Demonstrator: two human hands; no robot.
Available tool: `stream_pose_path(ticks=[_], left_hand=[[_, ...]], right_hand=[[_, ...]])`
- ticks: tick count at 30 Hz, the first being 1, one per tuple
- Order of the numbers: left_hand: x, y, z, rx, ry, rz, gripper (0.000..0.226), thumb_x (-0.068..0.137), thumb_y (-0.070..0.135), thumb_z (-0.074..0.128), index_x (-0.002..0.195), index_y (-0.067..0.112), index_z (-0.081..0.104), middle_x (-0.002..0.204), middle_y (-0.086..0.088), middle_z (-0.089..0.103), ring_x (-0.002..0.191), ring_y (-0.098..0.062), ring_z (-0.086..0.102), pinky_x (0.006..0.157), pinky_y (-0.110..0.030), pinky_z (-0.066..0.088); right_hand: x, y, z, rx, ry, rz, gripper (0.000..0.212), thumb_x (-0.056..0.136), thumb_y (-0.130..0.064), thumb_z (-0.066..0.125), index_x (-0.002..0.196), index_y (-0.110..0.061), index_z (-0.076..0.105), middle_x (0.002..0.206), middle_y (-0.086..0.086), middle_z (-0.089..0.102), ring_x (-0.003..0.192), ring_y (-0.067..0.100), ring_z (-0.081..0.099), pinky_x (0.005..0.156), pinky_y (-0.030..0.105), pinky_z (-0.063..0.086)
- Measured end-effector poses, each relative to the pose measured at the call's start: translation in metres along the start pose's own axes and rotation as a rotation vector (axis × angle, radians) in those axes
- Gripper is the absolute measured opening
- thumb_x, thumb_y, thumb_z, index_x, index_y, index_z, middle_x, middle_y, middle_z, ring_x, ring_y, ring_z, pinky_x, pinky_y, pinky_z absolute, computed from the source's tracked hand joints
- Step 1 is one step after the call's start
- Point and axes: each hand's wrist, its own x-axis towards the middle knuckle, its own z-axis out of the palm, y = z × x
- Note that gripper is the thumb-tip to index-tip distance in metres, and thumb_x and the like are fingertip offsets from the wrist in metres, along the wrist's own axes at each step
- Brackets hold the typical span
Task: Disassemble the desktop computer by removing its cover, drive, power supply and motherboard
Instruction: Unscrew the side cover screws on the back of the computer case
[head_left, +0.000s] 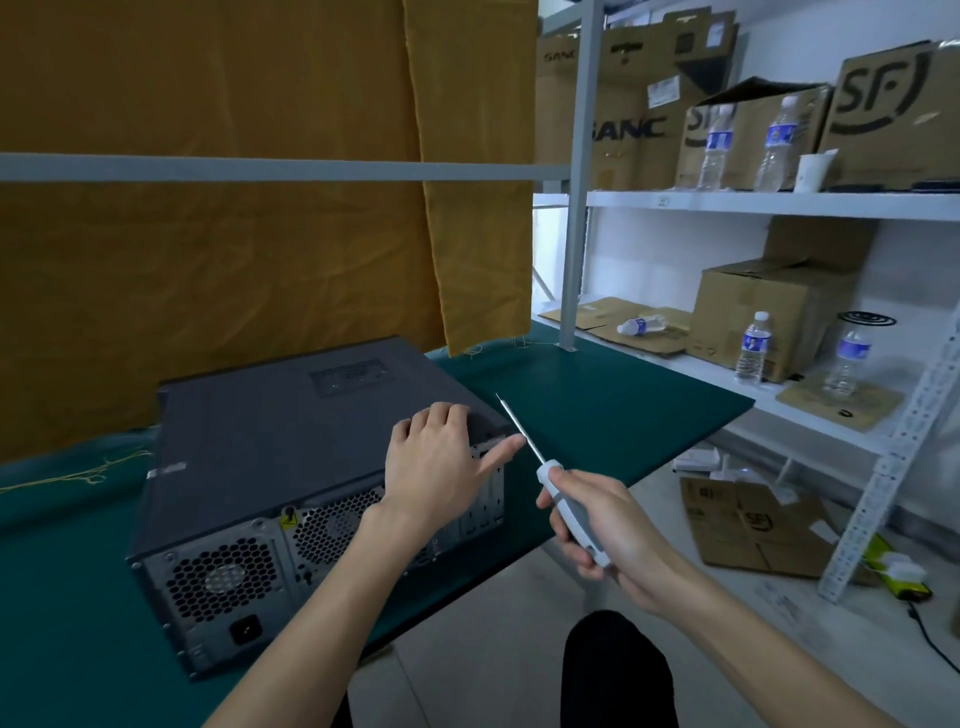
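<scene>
Desktop computer (291, 457) on its side on the green worktop (597, 410), cover on.
Left hand (441, 462) rests flat on it, fingers straight; right hand (597, 525) grips a screwdriver (545, 473). Shelf boxes (883, 104) read "SF", "SANC".

Grey computer (270, 447) (green table (597, 410))
</scene>
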Motion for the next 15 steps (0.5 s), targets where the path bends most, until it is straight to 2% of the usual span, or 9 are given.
stream_pose_path(ticks=[8, 15], left_hand=[[-0.008, -0.005, 0.004, 0.031, 0.101, 0.033, 0.102, 0.069, 0.102, 0.023, 0.126, 0.027, 0.062, 0.126, 0.009, 0.065, 0.116, -0.015, 0.062, 0.096, -0.033, 0.045], [-0.007, -0.007, 0.008, 0.046, 0.134, 0.033, 0.096, 0.069, 0.101, 0.032, 0.125, 0.028, 0.062, 0.124, 0.010, 0.064, 0.112, -0.015, 0.062, 0.093, -0.032, 0.047]], right_hand=[[-0.013, 0.015, -0.009, -0.118, -0.029, 0.068, 0.047, 0.105, -0.047, 0.047, 0.099, -0.004, 0.065, 0.062, 0.004, 0.053, 0.040, 0.013, 0.038, 0.039, 0.022, 0.027], [-0.005, 0.016, -0.009, -0.157, -0.030, 0.113, 0.048, 0.105, -0.047, 0.047, 0.099, -0.004, 0.066, 0.062, 0.004, 0.051, 0.038, 0.013, 0.035, 0.040, 0.022, 0.025]])
